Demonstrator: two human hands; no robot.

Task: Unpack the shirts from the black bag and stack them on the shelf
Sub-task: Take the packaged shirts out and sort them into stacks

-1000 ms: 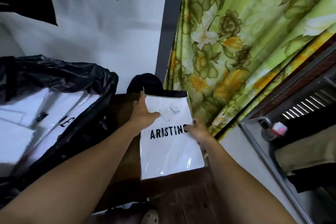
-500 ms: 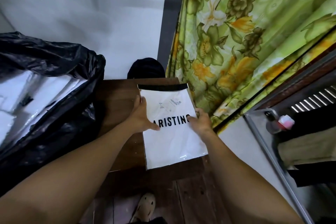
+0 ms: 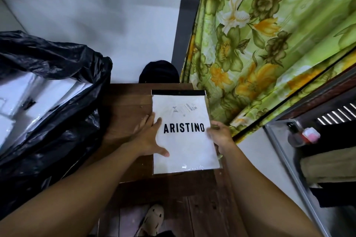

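While the black bag (image 3: 57, 106) is slumping left of the wooden shelf (image 3: 125, 106), the ARISTINO shirt packet (image 3: 185, 146) is lying flat on the shelf's right side. The left hand (image 3: 148, 137) is pressing it flat-fingered, and the right hand (image 3: 221, 137) is gripping its right edge. Judged light, floppy and slippery, so both side edges are offering the best hold.

- Packaged shirt (image 3: 185, 140): white, in clear plastic, "ARISTINO" printed in black, black strip along far edge; lies flat on wooden shelf (image 3: 123, 106), toward its right side.
- Left hand (image 3: 149, 136): fingers straight and spread, over pack's left edge, thumb on pack.
- Right hand (image 3: 221, 136): pinches pack's right edge; fingers blurred.
- Black bag (image 3: 57, 67): left of shelf, mouth open, white packs (image 3: 38, 98) inside.
- Floral green curtain (image 3: 269, 44): right, behind shelf.
- Beige shoe (image 3: 152, 219): on floor below.
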